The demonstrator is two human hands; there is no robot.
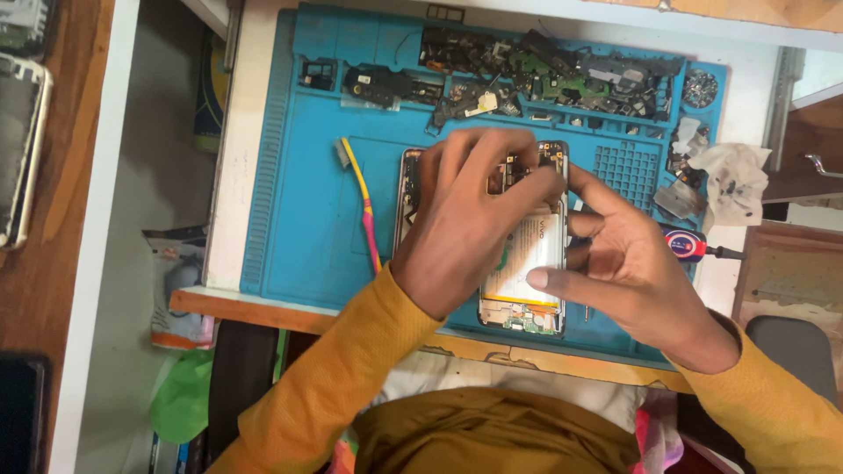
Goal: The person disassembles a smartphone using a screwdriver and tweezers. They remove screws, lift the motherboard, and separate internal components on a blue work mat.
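— Lying flat in the middle of the blue mat [307,254] is an opened phone [527,263], back cover off, with its white battery [531,250] showing.

— And the hands?

— Both are on it. The left hand [470,224] lies over the phone's upper left part, fingers bent, tips pressing at the top near the circuit board. The right hand [628,268] sits at the phone's right edge, its fingers partly curled, thumb stretched over the battery. Whether either pinches something small, I cannot tell.

— What lies around?

— A yellow and pink brush [364,206] just left of the phone, loose phone parts [544,75] along the mat's top, a crumpled tissue [733,175] at right.
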